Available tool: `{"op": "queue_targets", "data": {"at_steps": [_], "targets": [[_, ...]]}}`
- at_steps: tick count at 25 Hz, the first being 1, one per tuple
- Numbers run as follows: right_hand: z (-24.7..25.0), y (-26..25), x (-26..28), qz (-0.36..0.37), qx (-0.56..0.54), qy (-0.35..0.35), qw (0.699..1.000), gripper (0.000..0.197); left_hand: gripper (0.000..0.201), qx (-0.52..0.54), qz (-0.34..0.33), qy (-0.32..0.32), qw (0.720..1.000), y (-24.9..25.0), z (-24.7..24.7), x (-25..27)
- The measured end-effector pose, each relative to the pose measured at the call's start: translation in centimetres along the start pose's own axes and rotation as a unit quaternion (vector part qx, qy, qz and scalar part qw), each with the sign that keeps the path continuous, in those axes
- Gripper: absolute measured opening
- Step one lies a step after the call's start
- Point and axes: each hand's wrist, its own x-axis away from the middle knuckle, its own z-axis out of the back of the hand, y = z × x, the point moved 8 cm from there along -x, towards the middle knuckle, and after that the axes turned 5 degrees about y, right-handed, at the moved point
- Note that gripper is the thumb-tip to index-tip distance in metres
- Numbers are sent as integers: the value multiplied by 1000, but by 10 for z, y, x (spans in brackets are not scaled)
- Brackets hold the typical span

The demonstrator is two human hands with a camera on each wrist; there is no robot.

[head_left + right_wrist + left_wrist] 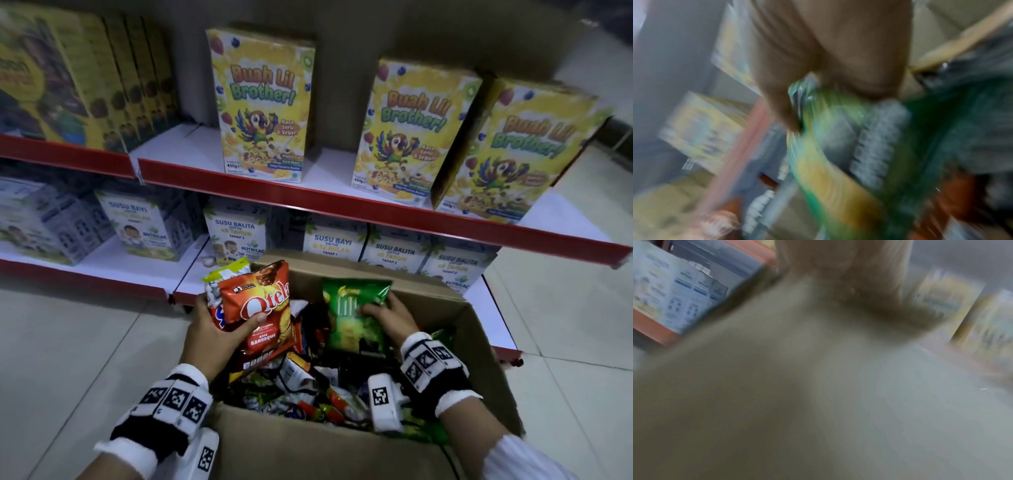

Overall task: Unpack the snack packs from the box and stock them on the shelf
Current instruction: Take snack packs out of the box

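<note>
two packs – a red one (263,308) in front – are gripped in the left hand (219,337) and a green pack (356,315) is pinched by the right hand (390,317) over the box (479,346) – the slick stacked pair could be dropped if reached to the shelf (308,195).

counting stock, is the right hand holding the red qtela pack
No, the right hand grips a green pack; the left hand holds the Qtela pack.

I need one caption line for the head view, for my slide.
Left hand holds red Qtela pack, right hand grips green snack pack above the cardboard box.
</note>
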Motion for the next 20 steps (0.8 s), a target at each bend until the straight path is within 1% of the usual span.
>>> {"op": "queue_targets", "data": {"at_steps": [1,2,4,6,8,9,10,12,13,14,16,18,20], "targets": [[13,-16,7,18,-37,12,999,51,89,19,-12,-5,1000,10,-1,1],[23,-31,16,32,-66,14,997,50,86,44,-22,-11,999,21,-2,4],[32,-59,35,54,-108,-2,993,56,86,100,-31,-21,994,42,-7,7],[34,-83,56,84,-156,-29,984,71,95,149,-27,-41,988,62,-20,13],[37,-99,74,108,-197,-37,974,88,101,185,-19,-63,981,81,-35,19],[38,-104,83,115,-211,-40,970,88,102,192,-23,-67,979,91,-41,23],[38,-108,90,120,-222,-45,967,80,100,195,-29,-67,978,100,-44,26],[39,-113,103,127,-219,-55,966,58,87,211,-40,-68,974,112,-49,31],[42,-114,108,133,-203,-53,969,57,80,224,-43,-79,970,117,-53,34],[45,-114,112,139,-187,-52,971,63,77,232,-44,-96,967,121,-58,38],[48,-112,121,140,-173,-63,973,81,79,238,-34,-125,963,125,-69,48],[49,-106,131,141,-150,-67,976,94,77,242,-44,-128,961,132,-73,59],[53,-99,141,144,-155,-56,976,87,79,250,-54,-140,957,138,-76,71]]}}
